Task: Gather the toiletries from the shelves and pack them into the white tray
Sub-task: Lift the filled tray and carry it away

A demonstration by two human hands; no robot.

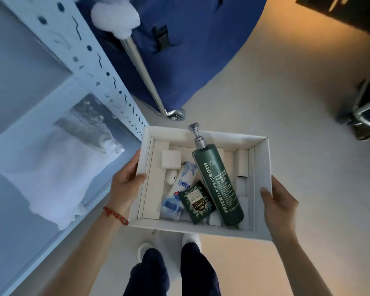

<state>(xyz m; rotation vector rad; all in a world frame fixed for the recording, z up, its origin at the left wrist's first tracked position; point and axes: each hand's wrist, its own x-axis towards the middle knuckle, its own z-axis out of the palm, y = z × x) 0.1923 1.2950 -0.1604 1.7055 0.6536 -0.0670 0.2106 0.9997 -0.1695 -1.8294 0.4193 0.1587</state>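
At the bottom edge, two legs in dark trousers (150, 272) end in white shoes (190, 238) on the pale floor (286, 124), the shoes partly hidden under the tray. Above them, both hands carry the white cardboard tray (203, 228) in the air. The left hand (126, 184), with a red braided bracelet (115, 215) at the wrist, grips the left wall, thumb hooked over the rim inside. The right hand (278, 199) holds the right wall, thumb on top of the rim, its fingers hidden beneath the tray.

Inside the tray lies a tall dark green pump bottle of shampoo (218, 184), slanted, its grey pump head (194, 128) sticking up over the far rim. Against its lower left side rests a small dark green sachet with a leaf pattern (197, 201). Left of that lies a clear blue round item in plastic wrap (171, 207), hard to make out. Further in are a small white oval case (171, 177), blue-and-white packets (188, 169) partly covered by the bottle, and a white square block (171, 159). White foam inserts (242, 165) line the right wall.

To the left stands a white perforated metal shelf unit (107, 71), holding a folded white cloth (51, 178) and a crinkled silvery bag (90, 122). Beyond the tray is a blue fabric cart (179, 50) on a chrome frame; the white fluffy thing (115, 18) at its top is cut off by the edge.
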